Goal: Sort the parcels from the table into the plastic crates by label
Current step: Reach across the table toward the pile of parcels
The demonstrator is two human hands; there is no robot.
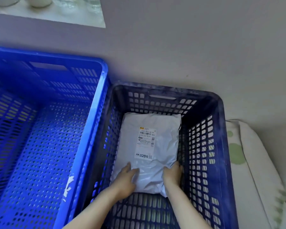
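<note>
head view | grey plastic mailer parcel (149, 146), white label up, flat on floor of dark-blue perforated plastic crate (205, 100) | left grip (125, 178) clasps near-left corner | right grip (172, 174) clasps near-right edge | bright-blue perforated plastic crate (99, 103) just beside, left

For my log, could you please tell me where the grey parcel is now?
Head view: the grey parcel lies inside the dark blue crate, right of the bright blue crate.

Single head view, wide-angle, tilted steeply down and forward. Sits close above the dark blue crate (203, 146), looking into it (arms (97, 205) enter from the bottom edge). Bright blue crate (89, 138) fills the left side, wall (188, 47) across the top.
</note>
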